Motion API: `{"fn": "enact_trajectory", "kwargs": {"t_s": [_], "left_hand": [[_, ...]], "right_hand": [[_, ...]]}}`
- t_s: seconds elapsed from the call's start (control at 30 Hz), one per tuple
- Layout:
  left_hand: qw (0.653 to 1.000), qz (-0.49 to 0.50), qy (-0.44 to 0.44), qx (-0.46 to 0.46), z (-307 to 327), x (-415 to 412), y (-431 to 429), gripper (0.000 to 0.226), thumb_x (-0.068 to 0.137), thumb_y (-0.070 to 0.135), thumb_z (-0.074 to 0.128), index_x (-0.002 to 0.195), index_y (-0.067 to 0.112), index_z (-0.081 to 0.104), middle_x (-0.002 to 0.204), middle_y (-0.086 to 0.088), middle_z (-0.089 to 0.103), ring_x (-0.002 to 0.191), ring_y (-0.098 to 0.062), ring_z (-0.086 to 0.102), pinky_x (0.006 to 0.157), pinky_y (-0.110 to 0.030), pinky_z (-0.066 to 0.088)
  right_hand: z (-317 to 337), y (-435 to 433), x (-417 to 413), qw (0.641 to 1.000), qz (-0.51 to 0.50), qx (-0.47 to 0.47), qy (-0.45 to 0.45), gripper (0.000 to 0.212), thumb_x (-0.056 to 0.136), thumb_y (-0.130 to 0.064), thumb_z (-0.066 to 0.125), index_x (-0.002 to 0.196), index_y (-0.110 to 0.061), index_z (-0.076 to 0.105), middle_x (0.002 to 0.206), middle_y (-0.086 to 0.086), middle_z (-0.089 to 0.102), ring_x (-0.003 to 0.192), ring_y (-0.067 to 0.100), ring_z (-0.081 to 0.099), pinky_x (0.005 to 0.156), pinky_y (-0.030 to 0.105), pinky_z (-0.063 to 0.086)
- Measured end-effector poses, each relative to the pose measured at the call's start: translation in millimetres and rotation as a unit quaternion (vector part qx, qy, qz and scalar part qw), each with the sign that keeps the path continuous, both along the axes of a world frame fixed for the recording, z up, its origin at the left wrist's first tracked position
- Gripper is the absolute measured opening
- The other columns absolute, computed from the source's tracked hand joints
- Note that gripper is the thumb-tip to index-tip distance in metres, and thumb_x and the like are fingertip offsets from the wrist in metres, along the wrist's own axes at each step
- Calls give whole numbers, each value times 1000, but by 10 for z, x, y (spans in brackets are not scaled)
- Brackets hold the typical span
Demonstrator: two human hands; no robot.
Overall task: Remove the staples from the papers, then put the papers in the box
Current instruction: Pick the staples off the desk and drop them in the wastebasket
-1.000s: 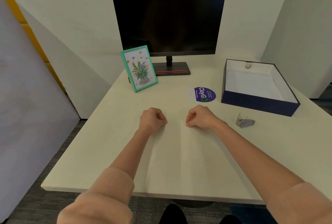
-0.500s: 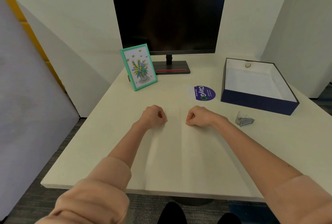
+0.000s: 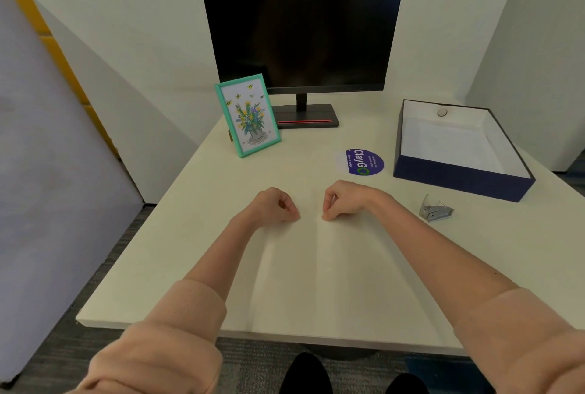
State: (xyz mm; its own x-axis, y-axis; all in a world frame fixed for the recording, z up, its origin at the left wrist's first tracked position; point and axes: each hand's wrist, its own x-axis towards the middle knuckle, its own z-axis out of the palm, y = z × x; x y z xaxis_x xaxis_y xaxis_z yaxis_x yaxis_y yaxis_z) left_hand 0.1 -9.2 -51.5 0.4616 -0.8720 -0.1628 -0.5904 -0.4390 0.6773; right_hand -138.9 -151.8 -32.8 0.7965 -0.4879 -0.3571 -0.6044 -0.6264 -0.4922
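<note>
White papers (image 3: 332,267) lie flat on the pale table, between my forearms and hard to tell from the tabletop. My left hand (image 3: 273,205) and my right hand (image 3: 343,200) rest at the papers' far edge. Both have the fingers curled into loose fists, and I see nothing held in either. A small metal staple remover (image 3: 435,210) lies to the right of my right forearm, apart from it. The open dark-blue box (image 3: 462,183) with a white inside stands at the far right.
A dark monitor (image 3: 302,29) stands at the back on its base. A teal picture frame (image 3: 248,115) with flowers leans left of it. A round purple sticker (image 3: 364,162) lies just beyond my right hand. Partition walls close in both sides.
Both fists stay at the same spot on the table. Only the view shifts slightly.
</note>
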Motion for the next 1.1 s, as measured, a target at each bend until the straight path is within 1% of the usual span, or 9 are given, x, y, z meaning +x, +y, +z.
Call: {"fn": "enact_trajectory", "kwargs": {"t_s": [0.2, 0.43, 0.5, 0.6, 0.7, 0.8, 0.97, 1.03, 1.1], "left_hand": [[1000, 26, -10, 10, 39, -26, -31, 15, 72, 16, 79, 70, 21, 65, 65, 8, 61, 63, -8, 56, 60, -15, 42], [998, 36, -41, 18, 69, -55, -56, 20, 68, 16, 80, 60, 26, 66, 67, 2, 65, 63, -11, 58, 70, -24, 50], [998, 33, -48, 16, 79, -72, -63, 21, 68, 13, 80, 58, 26, 66, 71, -1, 68, 67, -14, 60, 78, -27, 53], [998, 20, -59, 25, 85, -83, -77, 19, 70, 12, 77, 61, 25, 67, 70, 1, 66, 69, -15, 61, 78, -27, 53], [996, 2, -87, 34, 81, -111, -66, 4, 76, 17, 73, 76, 18, 70, 76, 1, 64, 75, -16, 58, 77, -25, 50], [993, -15, -115, 38, 61, -126, -40, 11, 81, 20, 68, 88, 12, 70, 83, 1, 62, 79, -15, 55, 79, -25, 47], [998, -3, -54, 11, 27, -173, -34, 7, 80, 22, 70, 75, 23, 64, 81, 4, 66, 77, -13, 58, 80, -26, 50], [1000, 4, -30, -8, 17, -230, -52, 13, 79, 23, 72, 70, 27, 63, 73, 10, 63, 74, -11, 56, 73, -21, 46], [1000, 14, -26, -9, -1, -284, -85, 18, 78, 25, 72, 65, 30, 61, 68, 14, 59, 74, -12, 54, 77, -25, 46]], "right_hand": [[54, 1, 9, 999, -24, 25, -2, 21, 73, -14, 79, 86, -16, 62, 66, -2, 57, 55, 11, 51, 51, 20, 40], [54, 7, 27, 999, -28, 26, -15, 16, 71, -12, 80, 73, -18, 65, 64, -1, 62, 55, 9, 56, 47, 15, 41], [62, 15, 26, 999, -24, 26, -13, 15, 72, -11, 79, 72, -18, 65, 67, 0, 64, 57, 11, 58, 50, 16, 44], [83, 39, 19, 1000, 2, 7, 1, 11, 75, -12, 74, 73, -18, 64, 73, 3, 66, 60, 13, 59, 59, 23, 47], [64, 105, -45, 998, 43, -43, -8, 4, 81, -14, 66, 85, -14, 66, 78, -2, 63, 73, 14, 57, 67, 25, 48], [-33, 146, -158, 994, 54, -84, -45, 15, 87, -15, 59, 99, -8, 65, 84, -6, 57, 85, 12, 52, 76, 25, 42], [-93, 107, -301, 990, -25, 19, -136, 6, 86, -15, 65, 91, -12, 66, 77, -7, 62, 70, 5, 56, 64, 15, 42], [-118, 132, -310, 989, -24, 26, -142, 6, 83, -15, 68, 89, -13, 69, 78, -5, 64, 70, 4, 56, 63, 13, 42], [-152, 164, -309, 988, -26, 26, -148, 7, 81, -15, 70, 88, -13, 70, 81, -3, 66, 71, 5, 58, 65, 13, 43]]}}
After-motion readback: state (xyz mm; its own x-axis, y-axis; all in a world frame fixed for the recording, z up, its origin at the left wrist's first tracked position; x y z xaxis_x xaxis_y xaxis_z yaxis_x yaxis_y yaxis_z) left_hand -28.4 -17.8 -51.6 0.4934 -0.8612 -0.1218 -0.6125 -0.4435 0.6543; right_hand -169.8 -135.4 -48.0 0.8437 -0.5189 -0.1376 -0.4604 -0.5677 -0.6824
